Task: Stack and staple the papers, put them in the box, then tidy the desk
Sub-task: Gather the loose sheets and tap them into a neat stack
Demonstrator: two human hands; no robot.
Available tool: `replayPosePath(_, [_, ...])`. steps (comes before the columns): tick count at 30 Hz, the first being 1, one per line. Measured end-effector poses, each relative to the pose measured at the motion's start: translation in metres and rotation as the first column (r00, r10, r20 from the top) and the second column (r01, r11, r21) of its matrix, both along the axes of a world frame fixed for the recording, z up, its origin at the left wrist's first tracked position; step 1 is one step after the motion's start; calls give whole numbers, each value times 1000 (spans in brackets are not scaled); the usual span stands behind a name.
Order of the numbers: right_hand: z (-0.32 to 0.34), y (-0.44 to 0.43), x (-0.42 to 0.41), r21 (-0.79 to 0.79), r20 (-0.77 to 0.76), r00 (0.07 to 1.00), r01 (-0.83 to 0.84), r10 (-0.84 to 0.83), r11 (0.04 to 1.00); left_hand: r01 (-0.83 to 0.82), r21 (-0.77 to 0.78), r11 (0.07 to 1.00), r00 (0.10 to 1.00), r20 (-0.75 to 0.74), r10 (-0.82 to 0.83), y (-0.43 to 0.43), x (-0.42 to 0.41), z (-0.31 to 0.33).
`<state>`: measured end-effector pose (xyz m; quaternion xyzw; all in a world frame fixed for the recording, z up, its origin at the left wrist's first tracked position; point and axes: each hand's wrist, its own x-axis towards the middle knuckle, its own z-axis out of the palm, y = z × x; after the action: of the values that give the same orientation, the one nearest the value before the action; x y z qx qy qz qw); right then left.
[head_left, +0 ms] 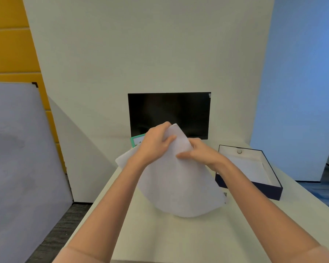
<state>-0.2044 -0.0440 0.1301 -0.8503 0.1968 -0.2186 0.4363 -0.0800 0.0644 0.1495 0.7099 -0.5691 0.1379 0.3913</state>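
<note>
A pale desk (179, 240) stands before a dark monitor (169, 111). Above it, the left hand (154, 143) and right hand (199, 153) both pinch the top of the raised papers (179, 183), fingers closed on them. The open box (254, 179) sits just right.

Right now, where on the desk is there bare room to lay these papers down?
The near desk between the forearms is bare. The strip left of the papers is narrow but free. Crowded: the back by the monitor and green card, and the right by the open box.
</note>
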Motion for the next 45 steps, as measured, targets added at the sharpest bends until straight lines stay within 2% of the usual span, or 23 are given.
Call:
replayPosePath(4, [-11,-6,-3,197,149,986,46,-77,979,-94,-6,996,993,70,94,4,3,2])
replayPosePath(8, [-30,-19,-18,395,218,961,72,-170,916,-353,79,932,931,132,341,28,33,-13])
replayPosePath(9, [-36,-22,-20,432,223,958,69,-181,899,-391,77,917,918,100,383,33,39,-18])
replayPosePath(11, [-46,-24,-19,484,228,954,62,-194,873,-378,12,926,923,-75,378,38,44,-29])
replayPosePath(14, [-57,-20,-15,522,257,942,54,-218,851,-263,-133,956,903,-382,196,36,42,-48])
replayPosePath(16, [-62,-14,-13,453,288,922,106,-258,885,-202,-202,958,885,-456,90,34,37,-59])
replayPosePath(19, [-64,-9,-13,248,361,878,233,-313,940,-164,-292,942,872,-490,0,34,32,-68])
replayPosePath(22, [-61,-6,-13,36,448,841,323,-304,946,-146,-315,938,878,-477,-24,32,33,-70])
replayPosePath(25, [-57,-4,-12,-71,476,832,361,-287,930,-128,-288,949,912,-411,-2,30,34,-68])
replayPosePath(29, [-56,0,-7,-141,438,859,356,-264,924,-116,-276,954,964,-264,40,28,33,-65])
replayPosePath(33, [-58,4,-6,-148,463,849,358,-256,922,-123,-336,934,981,-180,64,30,32,-71])
replayPosePath(42, [-49,8,-4,-171,462,869,281,-176,944,-127,-341,931,974,-223,51,34,34,-81])
replayPosePath(45, [-49,2,-3,-200,444,878,293,-181,935,-156,-374,914,982,-161,101,35,37,-79])
